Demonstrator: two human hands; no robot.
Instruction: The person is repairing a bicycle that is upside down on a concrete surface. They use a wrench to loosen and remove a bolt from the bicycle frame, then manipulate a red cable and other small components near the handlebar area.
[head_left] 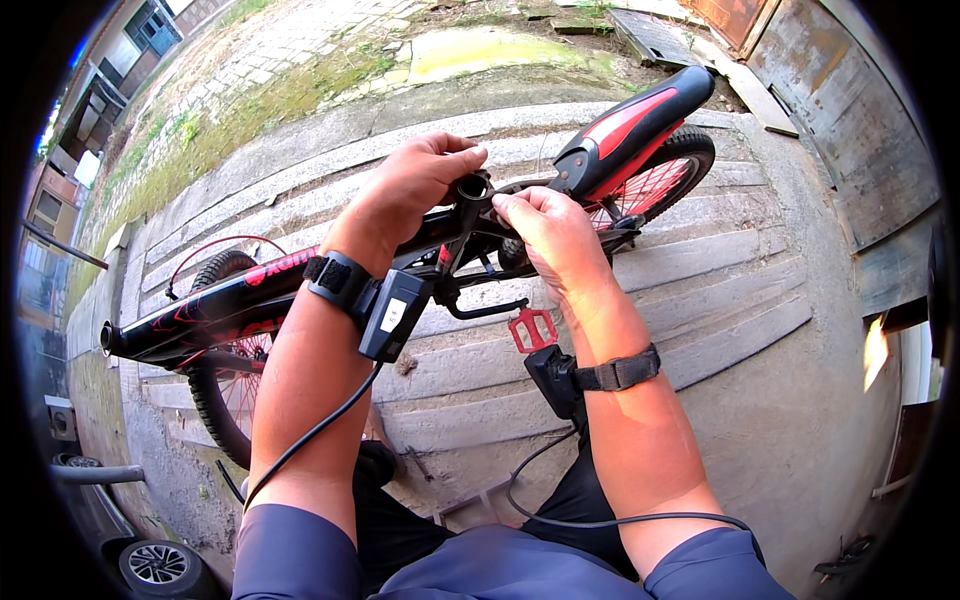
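A black and red bicycle frame [215, 297] stretches from left to right in front of me. Its bare seat tube [472, 190] points up with an open round mouth; no saddle sits in it. Along the tube's left and far side, my left hand [425, 180] is curled in, thumb across the top; its fingertips are mostly hidden. On the right of the rim, my right hand [550, 225] has thumb and fingers pinched together against the tube's collar. Whatever small part lies between the fingers of either hand is too hidden to name. A red pedal [532, 330] hangs below on its crank.
The rear wheel [685, 170] under a black and red mudguard [630, 130] lies beyond my right hand. At left are the open head tube [108, 338] and front wheel [205, 400]. Cables trail from boxes strapped to both wrists. Concrete slabs [480, 430] cover the ground; a car wheel [160, 565] shows lower left.
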